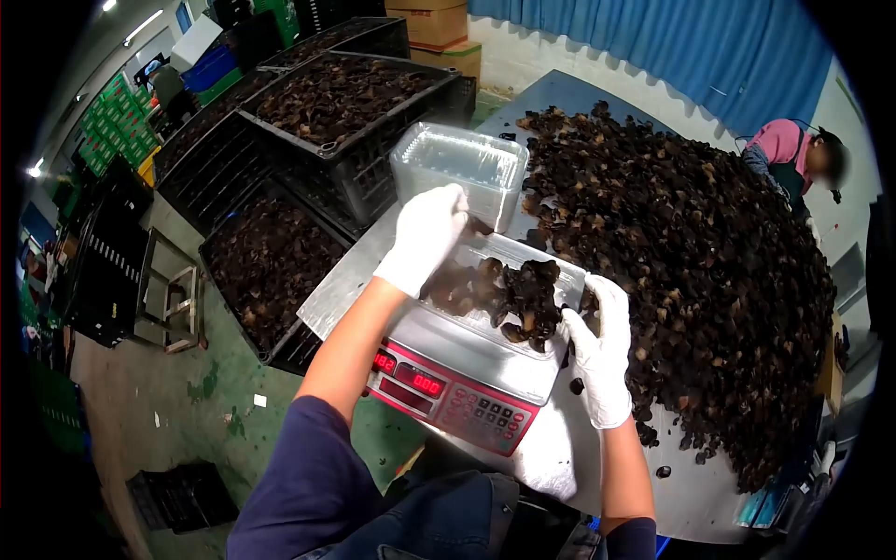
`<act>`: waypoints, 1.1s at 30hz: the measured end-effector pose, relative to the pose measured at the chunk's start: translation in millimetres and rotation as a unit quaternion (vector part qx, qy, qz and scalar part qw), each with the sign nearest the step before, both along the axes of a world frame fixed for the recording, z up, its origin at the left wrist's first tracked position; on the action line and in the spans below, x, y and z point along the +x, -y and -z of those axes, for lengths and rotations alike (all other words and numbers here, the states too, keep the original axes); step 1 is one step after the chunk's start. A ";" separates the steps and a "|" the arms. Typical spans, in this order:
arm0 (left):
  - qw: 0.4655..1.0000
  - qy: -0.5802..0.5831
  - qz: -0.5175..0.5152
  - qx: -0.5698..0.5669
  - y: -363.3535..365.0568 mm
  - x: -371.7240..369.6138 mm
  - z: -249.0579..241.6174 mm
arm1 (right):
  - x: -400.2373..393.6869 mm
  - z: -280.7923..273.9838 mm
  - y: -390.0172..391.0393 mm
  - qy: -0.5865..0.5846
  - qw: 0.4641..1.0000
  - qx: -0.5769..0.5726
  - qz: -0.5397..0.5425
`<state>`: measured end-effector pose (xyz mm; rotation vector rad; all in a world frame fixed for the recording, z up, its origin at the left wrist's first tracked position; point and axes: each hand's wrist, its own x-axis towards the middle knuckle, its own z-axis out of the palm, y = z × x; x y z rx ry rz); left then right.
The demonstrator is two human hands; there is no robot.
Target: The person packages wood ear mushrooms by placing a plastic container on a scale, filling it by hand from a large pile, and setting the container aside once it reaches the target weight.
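On the pan of a red-and-white digital scale [457,397] sits a clear plastic tray [504,245] with dark, ruffled wood ear mushrooms [523,299] in it. My left hand [427,238], in a white glove, has its fingers curled closed at the tray's far left rim. At the right rim my right hand [602,350], also gloved, pinches the edge between thumb and fingers. Close behind my left hand stands a stack of clear plastic containers [457,168]. The scale's red display reads 0.00 in one window.
A large heap of wood ear mushrooms [691,271] covers the right of the metal table [677,476]. Black crates [350,177] full of mushrooms stand at the left. A person [784,154] in pink works beyond the heap. A black crate [182,495] lies on the floor.
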<state>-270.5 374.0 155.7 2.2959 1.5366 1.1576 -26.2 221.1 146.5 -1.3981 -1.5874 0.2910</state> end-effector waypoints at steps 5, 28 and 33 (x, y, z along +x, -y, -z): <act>0.985 0.162 0.012 -0.057 61.5 26.6 -25.7 | 37.0 2.2 22.1 0.015 0.998 -0.025 0.051; 0.909 0.082 0.398 0.093 190.7 116.7 44.4 | 164.7 125.8 157.6 0.283 0.913 -0.188 0.228; 0.980 -0.179 0.046 0.068 69.0 17.9 -1.7 | 168.1 98.5 170.0 0.193 0.947 -0.099 0.237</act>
